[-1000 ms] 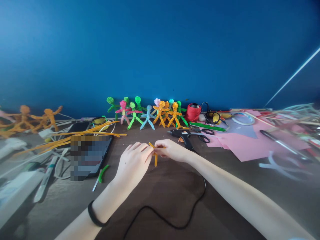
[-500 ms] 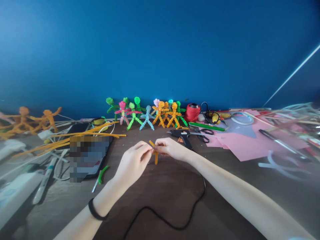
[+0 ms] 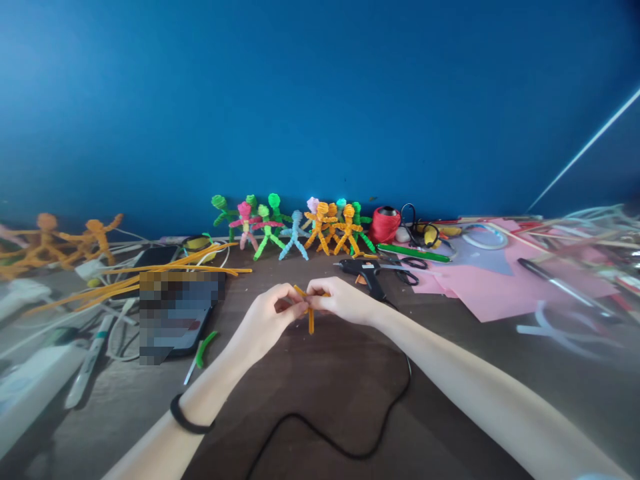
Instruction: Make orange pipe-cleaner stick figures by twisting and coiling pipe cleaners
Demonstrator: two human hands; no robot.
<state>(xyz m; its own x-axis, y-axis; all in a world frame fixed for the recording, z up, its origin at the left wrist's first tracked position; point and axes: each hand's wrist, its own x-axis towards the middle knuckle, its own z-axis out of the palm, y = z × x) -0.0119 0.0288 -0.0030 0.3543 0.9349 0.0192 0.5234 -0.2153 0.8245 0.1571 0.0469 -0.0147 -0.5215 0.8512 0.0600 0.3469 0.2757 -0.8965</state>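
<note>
Over the middle of the dark table, both hands meet at a short orange pipe cleaner piece point(image 3: 311, 322). My left hand point(image 3: 270, 320) pinches it between thumb and fingertips. My right hand point(image 3: 340, 300) grips it too, from the other side, fingers pressed together. One end of the piece points down below the fingertips, and a bit sticks up between the hands; the middle is hidden by my fingers. Behind my hands stand pipe cleaner figures, among them a light blue one point(image 3: 294, 237) and an orange one point(image 3: 349, 230).
A black glue gun point(image 3: 367, 270) lies beyond my right hand, its cable point(image 3: 320, 433) curving toward me. Left are a phone point(image 3: 195, 320), loose orange pipe cleaners point(image 3: 170, 267), a marker point(image 3: 90, 363) and a green scrap point(image 3: 204, 350). Pink paper point(image 3: 487, 297) and red thread point(image 3: 385, 225) are right.
My fingers have shifted slightly on the orange piece, and its lower end hangs a touch lower. My left wrist has moved a little down and left. The things on the table have not moved.
</note>
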